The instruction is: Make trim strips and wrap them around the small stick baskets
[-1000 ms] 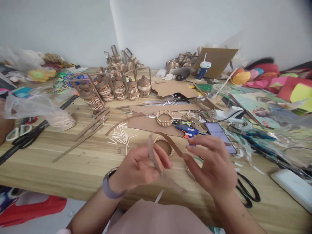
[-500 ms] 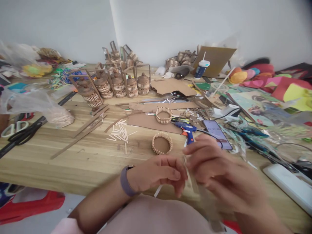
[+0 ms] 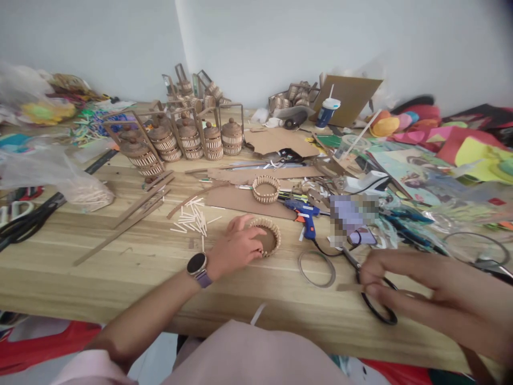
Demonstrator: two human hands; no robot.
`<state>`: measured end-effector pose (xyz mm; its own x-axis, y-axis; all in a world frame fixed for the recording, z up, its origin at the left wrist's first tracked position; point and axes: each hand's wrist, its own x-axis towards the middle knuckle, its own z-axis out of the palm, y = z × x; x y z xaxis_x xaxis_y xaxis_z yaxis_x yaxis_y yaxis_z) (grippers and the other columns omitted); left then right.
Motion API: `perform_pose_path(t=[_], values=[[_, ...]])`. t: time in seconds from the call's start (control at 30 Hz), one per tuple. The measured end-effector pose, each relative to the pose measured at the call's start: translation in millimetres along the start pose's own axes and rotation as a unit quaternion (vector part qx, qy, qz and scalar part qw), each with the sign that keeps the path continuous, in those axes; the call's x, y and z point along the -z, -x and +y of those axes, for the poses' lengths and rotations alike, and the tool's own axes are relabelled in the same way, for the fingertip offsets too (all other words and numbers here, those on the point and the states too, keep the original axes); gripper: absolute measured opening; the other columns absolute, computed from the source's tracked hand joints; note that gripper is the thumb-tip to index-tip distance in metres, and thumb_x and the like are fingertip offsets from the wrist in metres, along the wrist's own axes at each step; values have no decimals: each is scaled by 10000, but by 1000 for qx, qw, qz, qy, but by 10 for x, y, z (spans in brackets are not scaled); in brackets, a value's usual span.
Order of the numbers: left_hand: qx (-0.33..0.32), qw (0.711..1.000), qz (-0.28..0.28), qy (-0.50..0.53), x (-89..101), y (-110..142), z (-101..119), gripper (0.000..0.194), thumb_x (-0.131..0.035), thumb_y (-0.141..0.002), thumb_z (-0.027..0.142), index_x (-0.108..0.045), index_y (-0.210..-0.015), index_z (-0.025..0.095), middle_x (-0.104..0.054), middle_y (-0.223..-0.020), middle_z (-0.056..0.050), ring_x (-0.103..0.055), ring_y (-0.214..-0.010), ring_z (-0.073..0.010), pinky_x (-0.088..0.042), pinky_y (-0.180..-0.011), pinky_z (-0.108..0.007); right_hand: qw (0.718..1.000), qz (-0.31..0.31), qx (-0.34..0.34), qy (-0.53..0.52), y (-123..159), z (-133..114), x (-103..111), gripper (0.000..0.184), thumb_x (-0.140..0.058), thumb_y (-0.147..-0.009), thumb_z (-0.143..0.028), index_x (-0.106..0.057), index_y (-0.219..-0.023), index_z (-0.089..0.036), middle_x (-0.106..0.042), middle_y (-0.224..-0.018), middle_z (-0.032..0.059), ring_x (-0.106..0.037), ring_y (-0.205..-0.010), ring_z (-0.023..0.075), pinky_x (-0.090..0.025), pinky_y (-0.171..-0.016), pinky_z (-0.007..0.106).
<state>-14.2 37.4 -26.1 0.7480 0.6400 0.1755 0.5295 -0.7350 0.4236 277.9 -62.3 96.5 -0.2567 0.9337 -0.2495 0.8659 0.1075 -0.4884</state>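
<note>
My left hand [image 3: 240, 243], with a watch on its wrist, has its fingers over the left rim of the near round stick-walled basket [image 3: 273, 230], which rests on the table. My right hand [image 3: 417, 294] pinches a thin brown strip [image 3: 348, 287] between thumb and fingers. Black-handled scissors [image 3: 382, 316] lie under that hand, partly hidden by it. A loop of thin strip [image 3: 316, 269] lies between my hands. Behind the near basket stands a second round basket [image 3: 265, 199] of the same kind, on cardboard.
Loose small sticks [image 3: 190, 218] and long brown strips [image 3: 120, 230] lie to the left. A blue glue gun [image 3: 306, 216] with a cord lies right of the baskets. Several lidded baskets with handles [image 3: 190, 141] stand behind. A phone [image 3: 344, 214] and clutter fill the right.
My hands have moved apart. The left has gone forward and left onto the near basket; the right has moved right with the strip. The loop and scissors now show on the table.
</note>
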Motion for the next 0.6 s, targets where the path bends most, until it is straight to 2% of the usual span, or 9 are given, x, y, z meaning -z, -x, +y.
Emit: perform_pose_path(t=[0.03, 0.1, 0.2, 0.33, 0.4, 0.47, 0.53, 0.6], values=[[-4, 1000, -7, 19, 19, -11, 4, 122, -651, -869, 236, -728, -779, 207, -691, -1143, -18, -308, -1352, -337, -251, -1096, -541, 999, -48, 10, 2, -102, -66, -39, 297, -477, -890, -474, -607, -713, -275, -644, -675, 19, -581, -591, 180, -444, -542, 284], [-9, 998, -21, 53, 54, -20, 7, 98, -669, -861, 269, -728, -800, 219, -730, -980, -23, -344, -1336, -312, -251, -1094, -511, 994, -106, 25, 11, -307, -175, -123, 260, -462, -894, -412, -610, -743, -260, -653, -697, 7, -578, -609, 165, -414, -552, 259], [-17, 997, -39, 69, 76, -27, 12, 110, -678, -856, 284, -727, -778, 222, -727, -867, -40, -438, -1263, -287, -256, -1077, -479, 990, -130, 43, 13, -576, -280, -252, 202, -465, -859, -328, -615, -765, -230, -664, -739, 7, -587, -672, 158, -396, -594, 244], [-13, 995, -52, 89, 134, -60, 54, 110, -689, -848, 294, -724, -784, 211, -720, -888, -49, -524, -1155, -260, -268, -1061, -450, 987, -146, 69, -12, -808, -341, -367, 199, -465, -817, -323, -600, -737, -200, -624, -701, 8, -536, -637, 146, -375, -590, 247], [8, 989, -61, 137, 215, -80, 73, 132, -672, -857, 316, -722, -829, 197, -717, -920, -50, -570, -1068, -232, -332, -1014, -395, 985, -155, 69, -44, -864, -343, -357, 213, -483, -813, -358, -592, -729, -195, -579, -665, -7, -491, -606, 133, -357, -563, 239], [49, 970, -85, 224, 314, -95, 74, 197, -642, -868, 357, -711, -877, 173, -713, -919, -48, -608, -933, -194, -421, -886, -315, 980, -167, 57, -92, -884, -332, -300, 241, -515, -811, -406, -588, -726, -192, -527, -635, -26, -451, -585, 119, -343, -546, 227], [102, 934, -112, 324, 397, -103, 56, 283, -619, -866, 418, -691, -894, 147, -705, -860, -39, -611, -800, -161, -453, -741, -256, 972, -179, 44, -145, -882, -314, -225, 289, -539, -814, -462, -587, -734, -188, -500, -631, -37, -430, -578, 108, -338, -543, 221], [139, 895, -127, 404, 442, -104, 34, 354, -616, -848, 482, -670, -879, 133, -687, -806, -29, -596, -737, -147, -455, -683, -239, 962, -195, 35, -187, -874, -296, -167, 329, -543, -826, -500, -591, -750, -183, -512, -650, -35, -438, -587, 104, -343, -555, 221]])
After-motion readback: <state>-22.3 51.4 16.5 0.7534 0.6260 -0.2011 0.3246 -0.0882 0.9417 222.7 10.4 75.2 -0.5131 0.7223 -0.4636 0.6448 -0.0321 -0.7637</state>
